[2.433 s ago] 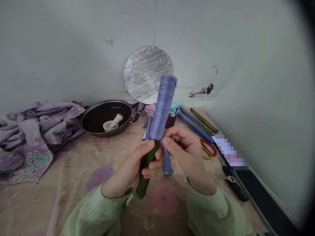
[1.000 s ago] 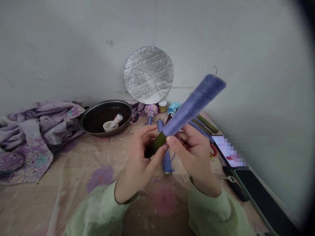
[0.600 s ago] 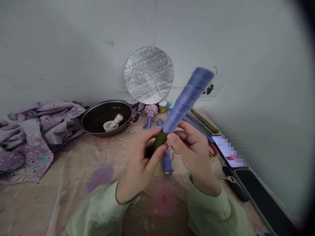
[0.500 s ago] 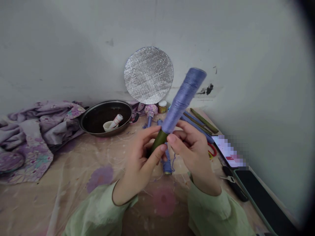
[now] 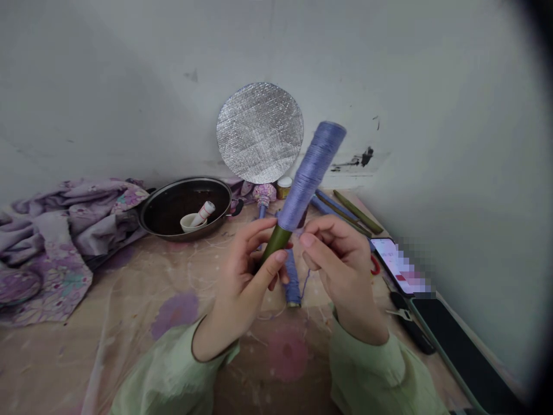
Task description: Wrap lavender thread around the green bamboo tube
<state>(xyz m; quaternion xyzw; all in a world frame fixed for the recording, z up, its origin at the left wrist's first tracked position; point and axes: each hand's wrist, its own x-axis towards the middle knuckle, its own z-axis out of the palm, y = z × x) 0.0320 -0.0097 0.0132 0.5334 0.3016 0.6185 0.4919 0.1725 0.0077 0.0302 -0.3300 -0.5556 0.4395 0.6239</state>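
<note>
My left hand (image 5: 246, 274) is wrapped round the bare green lower end of a stick (image 5: 277, 242), which tilts up to the right. Purple-blue cord (image 5: 311, 176) covers its upper part in tight coils, with a thicker band toward the top. Just right of the lowest coils, my right hand (image 5: 341, 265) pinches the cord, thumb against curled fingers, a little apart from the stick. Below and behind the hands lies a spool of blue cord (image 5: 292, 279) on the table, a loose strand curving from it toward my right hand.
Left stands a black pan (image 5: 173, 230) holding a white cup (image 5: 188, 223). Flowered cloth (image 5: 64, 230) is heaped beside it. A silver disc (image 5: 261, 132) leans near the wall. Green sticks (image 5: 358, 212), a lit phone (image 5: 395, 265), a dark phone (image 5: 458, 346) and a black-handled cutter (image 5: 415, 328) lie right.
The wrapped stick has shifted left and slightly down at its top. My right hand has drawn away from the stick to the right, fingers still pinched.
</note>
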